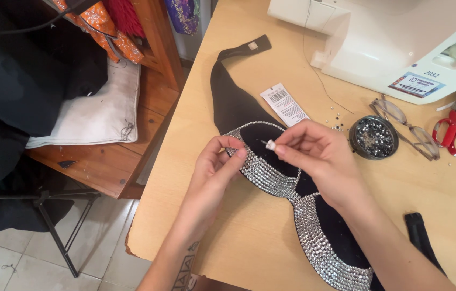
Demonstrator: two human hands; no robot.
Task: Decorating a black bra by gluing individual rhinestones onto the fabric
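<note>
Across the centre of the frame, on the tan worktable [249, 226], lies a black bra [249, 137] with rows of rhinestones, one cup at mid-frame and the second at lower right, a strap running to the upper centre. Best kept flat on the wood, cup edge facing the hands, so the beaded rows stay readable.

Upper right: white sewing machine [400, 43]. Well apart from the work; no contact needed.

Left of centre: left hand [217, 161], closed in a pinch on the rhinestone edge of the cup. Judged role: tensioning the trim. Advisable to hold close beside the working point, firm but without stretching the fabric.

Right of centre: right hand [314, 153], thumb and forefinger closed on a small pale item [270, 144], too small to identify for certain, just above the black inner cup. Judged advisable to lower it squarely and close against the neighbouring row.

Right of the hands: round dark dish of loose stones [374, 137], near enough for refills. Beside it, folded glasses [408, 126]; farther right, red-handled scissors [451, 132].

Above the cup: white paper tag [284, 104], clear of the working point. Loose stones [337, 126] scattered by the dish; worth keeping out from under the garment.
</note>
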